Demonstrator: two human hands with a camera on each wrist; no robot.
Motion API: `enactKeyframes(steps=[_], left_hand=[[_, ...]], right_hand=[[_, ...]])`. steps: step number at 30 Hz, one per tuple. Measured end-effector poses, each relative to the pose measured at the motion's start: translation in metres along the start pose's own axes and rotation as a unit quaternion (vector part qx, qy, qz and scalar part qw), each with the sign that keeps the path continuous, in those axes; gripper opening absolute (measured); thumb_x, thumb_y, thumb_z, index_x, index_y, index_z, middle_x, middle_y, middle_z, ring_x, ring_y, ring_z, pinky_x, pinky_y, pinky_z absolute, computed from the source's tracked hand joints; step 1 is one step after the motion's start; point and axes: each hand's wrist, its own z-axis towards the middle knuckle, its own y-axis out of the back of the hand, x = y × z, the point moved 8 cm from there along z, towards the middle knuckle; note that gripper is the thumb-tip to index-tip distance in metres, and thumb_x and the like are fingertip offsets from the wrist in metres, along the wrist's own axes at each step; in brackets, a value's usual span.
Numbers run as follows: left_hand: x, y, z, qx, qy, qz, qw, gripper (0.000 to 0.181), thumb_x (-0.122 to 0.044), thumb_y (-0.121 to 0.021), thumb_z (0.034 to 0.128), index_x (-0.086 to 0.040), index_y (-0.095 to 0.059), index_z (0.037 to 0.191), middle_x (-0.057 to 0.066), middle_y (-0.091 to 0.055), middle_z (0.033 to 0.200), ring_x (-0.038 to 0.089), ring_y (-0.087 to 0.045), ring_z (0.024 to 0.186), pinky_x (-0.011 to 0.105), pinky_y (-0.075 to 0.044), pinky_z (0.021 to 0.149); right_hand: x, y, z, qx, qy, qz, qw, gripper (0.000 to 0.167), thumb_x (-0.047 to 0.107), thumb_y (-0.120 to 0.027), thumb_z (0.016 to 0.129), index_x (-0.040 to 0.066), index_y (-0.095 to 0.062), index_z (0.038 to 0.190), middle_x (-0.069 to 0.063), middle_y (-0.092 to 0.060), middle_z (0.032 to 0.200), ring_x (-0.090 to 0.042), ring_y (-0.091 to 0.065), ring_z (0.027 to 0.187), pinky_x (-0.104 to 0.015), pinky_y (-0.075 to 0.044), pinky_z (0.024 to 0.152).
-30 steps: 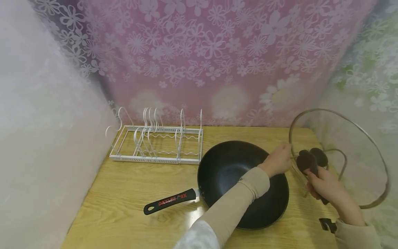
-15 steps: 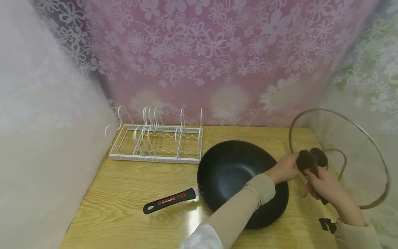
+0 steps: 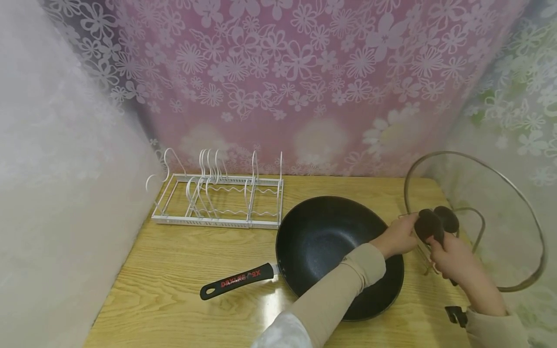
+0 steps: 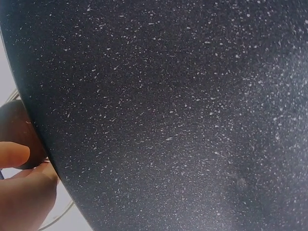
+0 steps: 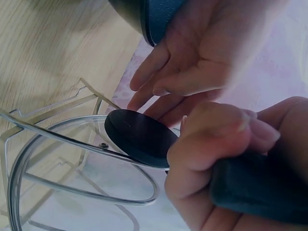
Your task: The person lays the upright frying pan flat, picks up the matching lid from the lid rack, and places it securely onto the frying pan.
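A glass lid [image 3: 513, 193] with a metal rim leans upright in a wire stand [image 5: 53, 132] at the right. My right hand [image 3: 457, 261] has its fingers curled round the lid's black handle [image 3: 428, 227]; the handle's round end also shows in the right wrist view. Reaching across the black wok [image 3: 322, 237], my left hand [image 3: 398, 237] is beside that round end. Its fingers look extended in the right wrist view, and it grips nothing visible. Whether its fingertips touch the stand or lid I cannot tell. Speckled wok interior [image 4: 168, 110] fills most of the left wrist view.
A white wire rack [image 3: 217, 222] with upright loops stands at the back left of the wooden table [image 3: 174, 270]. The wok's long handle [image 3: 237, 282] points left. A pink flowered curtain [image 3: 283, 87] hangs behind, with pale walls on both sides.
My left hand first shifted slightly right and down, closer to the round end of the lid's handle, then stayed there. My right hand has moved a little; the lid and wok keep their places.
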Motion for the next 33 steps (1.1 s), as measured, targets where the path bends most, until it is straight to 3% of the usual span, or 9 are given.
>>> enactKeyframes(steps=[5,11,14,21,23,27,33], left_hand=[[-0.005,0.002,0.001,-0.014,-0.029,-0.005,0.9995,0.055,0.006,-0.056,0.0875,-0.014,-0.050,0.139,-0.006,-0.062,0.097,0.002,-0.052,0.073,0.008,-0.039,0.069],[-0.008,0.003,0.000,-0.038,-0.032,0.024,0.9985,0.042,0.000,-0.057,0.0924,-0.013,-0.056,0.133,-0.008,-0.065,0.117,-0.005,-0.056,0.097,0.006,-0.041,0.081],[-0.010,0.005,0.001,-0.054,-0.024,0.047,0.9971,0.035,-0.006,-0.057,0.0959,-0.014,-0.059,0.129,-0.009,-0.066,0.117,-0.005,-0.058,0.100,0.007,-0.043,0.081],[-0.012,0.006,0.001,-0.056,0.011,0.076,0.9955,0.026,-0.004,-0.060,0.0918,-0.013,-0.061,0.116,-0.008,-0.063,0.092,0.000,-0.052,0.071,0.009,-0.041,0.059],[-0.013,0.006,0.000,-0.056,0.016,0.081,0.9950,0.028,-0.004,-0.060,0.0911,-0.013,-0.061,0.118,-0.008,-0.062,0.092,0.000,-0.052,0.071,0.009,-0.041,0.059],[-0.017,0.008,-0.002,-0.052,0.026,0.082,0.9949,0.041,-0.005,-0.060,0.0908,-0.012,-0.058,0.131,-0.008,-0.066,0.110,-0.001,-0.054,0.082,0.008,-0.042,0.066],[-0.023,0.010,-0.004,-0.035,0.039,0.066,0.9964,0.048,-0.004,-0.059,0.0898,-0.011,-0.055,0.137,-0.009,-0.061,0.121,0.003,-0.053,0.084,0.011,-0.040,0.066]], right_hand=[[0.004,0.003,-0.002,-0.016,-0.001,-0.029,0.9994,0.046,0.019,-0.027,0.107,-0.024,-0.039,0.118,-0.010,-0.053,0.062,-0.021,-0.050,0.043,-0.035,-0.043,0.037],[0.011,0.010,-0.001,-0.086,0.023,-0.074,0.9933,0.033,0.009,-0.036,0.102,-0.023,-0.045,0.103,-0.027,-0.056,0.072,-0.028,-0.054,0.053,-0.041,-0.044,0.045],[0.014,0.013,-0.003,-0.111,0.029,-0.080,0.9902,0.030,0.007,-0.039,0.101,-0.022,-0.044,0.104,-0.032,-0.057,0.075,-0.033,-0.055,0.056,-0.045,-0.044,0.047],[0.023,0.020,-0.009,-0.147,0.048,-0.082,0.9846,0.030,0.005,-0.043,0.100,-0.023,-0.044,0.110,-0.042,-0.057,0.086,-0.045,-0.058,0.064,-0.052,-0.045,0.050],[0.026,0.021,-0.012,-0.161,0.056,-0.082,0.9820,0.027,0.003,-0.044,0.099,-0.022,-0.047,0.107,-0.043,-0.057,0.088,-0.051,-0.059,0.067,-0.054,-0.046,0.051],[0.033,0.025,-0.017,-0.193,0.075,-0.086,0.9745,0.018,0.000,-0.046,0.096,-0.017,-0.051,0.099,-0.041,-0.058,0.086,-0.062,-0.057,0.072,-0.061,-0.045,0.053],[0.039,0.034,-0.020,-0.204,0.078,-0.082,0.9724,0.016,0.000,-0.046,0.096,-0.016,-0.049,0.096,-0.040,-0.057,0.080,-0.063,-0.056,0.072,-0.063,-0.044,0.054]])
